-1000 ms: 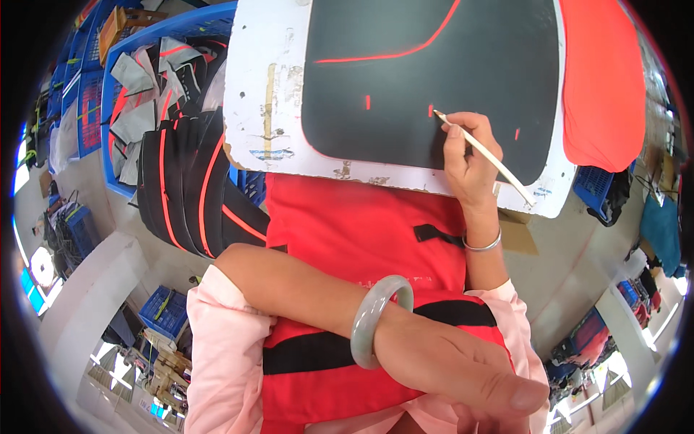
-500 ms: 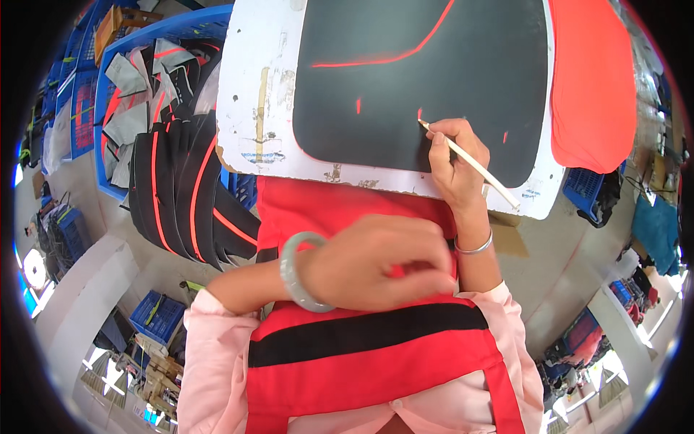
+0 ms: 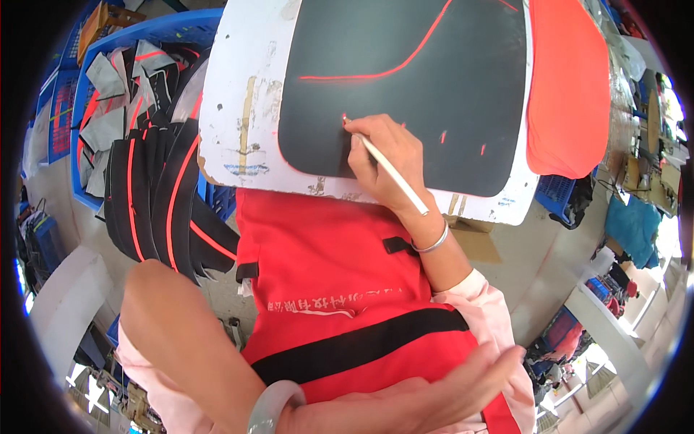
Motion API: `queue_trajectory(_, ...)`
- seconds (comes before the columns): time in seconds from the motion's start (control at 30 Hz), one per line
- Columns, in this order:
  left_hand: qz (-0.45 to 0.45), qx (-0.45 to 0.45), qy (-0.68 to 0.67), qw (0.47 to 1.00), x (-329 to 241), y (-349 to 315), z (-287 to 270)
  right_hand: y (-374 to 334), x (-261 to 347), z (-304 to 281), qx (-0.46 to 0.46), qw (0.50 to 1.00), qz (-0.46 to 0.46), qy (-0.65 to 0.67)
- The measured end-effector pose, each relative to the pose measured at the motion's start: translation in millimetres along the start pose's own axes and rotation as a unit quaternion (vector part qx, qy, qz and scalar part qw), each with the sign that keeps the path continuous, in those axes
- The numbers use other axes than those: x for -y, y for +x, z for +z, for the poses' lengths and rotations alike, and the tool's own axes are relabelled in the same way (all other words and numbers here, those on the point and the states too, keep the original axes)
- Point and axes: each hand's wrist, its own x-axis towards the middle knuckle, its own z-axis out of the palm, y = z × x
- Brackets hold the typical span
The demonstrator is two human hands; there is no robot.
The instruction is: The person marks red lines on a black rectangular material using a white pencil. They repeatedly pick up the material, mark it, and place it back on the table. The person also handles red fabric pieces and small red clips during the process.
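Note:
My right hand (image 3: pixel 390 155) is closed around a slender white marking pen (image 3: pixel 394 173), its tip at a short red mark near the lower left of a black panel (image 3: pixel 325 145). The panel has rounded corners, a long curved red line (image 3: pixel 383 74) and several short red marks. Whether these are drawn or cut through, I cannot tell. My left hand (image 3: pixel 405 405) is raised close to my chest above the red apron (image 3: pixel 332 239), fingers stretched out and holding nothing.
A scuffed white board (image 3: pixel 231 116) lies under the panel. Red sheet material (image 3: pixel 567 94) sits at its right edge. To the left, a blue basket (image 3: pixel 83 166) holds grey and black pieces, with black strips (image 3: pixel 148 195) trailing over its side. A cardboard piece (image 3: pixel 473 242) lies below the board.
My right hand has moved the pen left to the leftmost short mark. My left hand has drawn down toward my chest, its curled fingers now straightened. The view has shifted slightly.

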Motion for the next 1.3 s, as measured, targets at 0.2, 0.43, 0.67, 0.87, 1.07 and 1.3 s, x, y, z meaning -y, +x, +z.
queue_trajectory(0.2,0.026,-0.130,0.071,0.989,9,12,24,-2,-8,8,-0.023,0.999,-0.035,-0.005)
queue_trajectory(0.43,0.001,-0.233,-0.114,0.966,-13,40,41,-6,-4,1,-0.032,0.973,0.148,0.176)
queue_trajectory(0.67,-0.414,0.148,-0.118,0.891,8,-126,176,-15,-45,-92,-0.124,0.955,0.228,0.143)
queue_trajectory(0.87,-0.321,0.466,-0.151,0.811,-47,-157,218,-36,-111,-160,-0.153,0.894,0.330,-0.262)
queue_trajectory(1.07,-0.487,-0.246,-0.341,0.766,96,-89,142,-24,-105,-163,-0.145,0.864,0.393,-0.280)
queue_trajectory(1.3,-0.547,-0.360,-0.561,0.507,154,-88,186,-24,-126,-164,-0.216,0.872,0.404,-0.171)
